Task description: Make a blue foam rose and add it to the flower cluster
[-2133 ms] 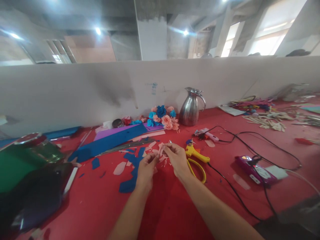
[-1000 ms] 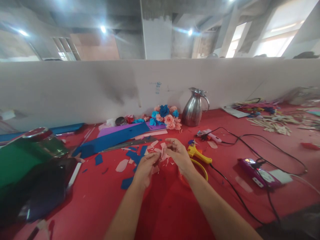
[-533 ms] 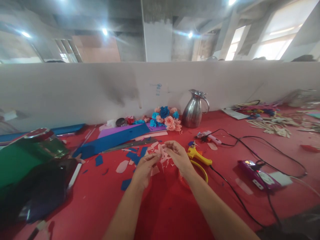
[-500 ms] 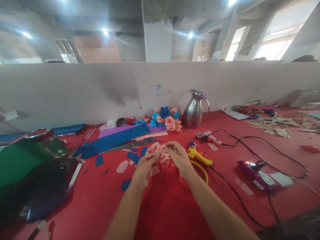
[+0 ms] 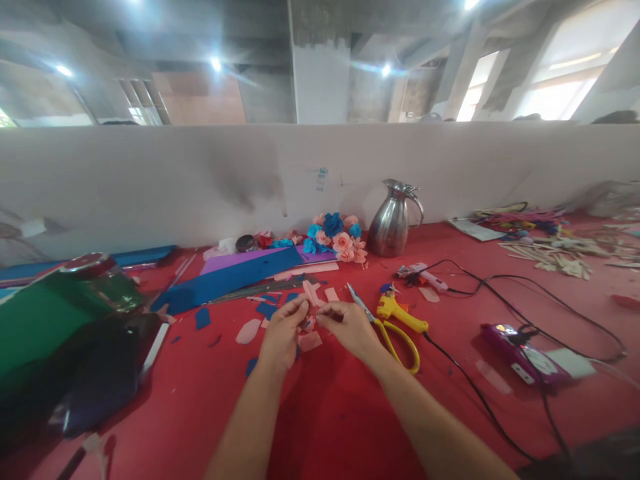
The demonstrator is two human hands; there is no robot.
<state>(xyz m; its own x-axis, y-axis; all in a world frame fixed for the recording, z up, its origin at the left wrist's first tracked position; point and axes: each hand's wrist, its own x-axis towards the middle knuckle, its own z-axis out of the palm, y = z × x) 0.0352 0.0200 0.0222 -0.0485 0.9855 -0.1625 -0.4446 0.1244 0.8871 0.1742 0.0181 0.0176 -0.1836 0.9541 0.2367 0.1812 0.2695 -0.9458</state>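
Note:
My left hand (image 5: 284, 335) pinches pink paper (image 5: 311, 293), which shows above and between the fingertips. My right hand (image 5: 351, 328) is beside it with thumb and forefinger pressed together at the paper's lower edge; how much of it they grip is partly hidden. Loose pink scraps (image 5: 310, 341) and blue scraps (image 5: 267, 310) lie on the red table around both hands. Scissors with yellow handles (image 5: 413, 353) rest by my right wrist, their blades pointing away to the left. Just right of them lies a yellow glue gun (image 5: 403, 315).
A steel jug (image 5: 390, 223) stands near the back wall beside pink and blue paper flowers (image 5: 336, 235). Blue paper (image 5: 230, 281) lies left of them. Black cords run from a purple power strip (image 5: 525, 357) on the right. A glass jar (image 5: 107, 283) is at left.
My hands have come slightly lower and the fingertips closer together. The scissors, mostly covered by my right hand before, now show their blades. The view has shifted a little.

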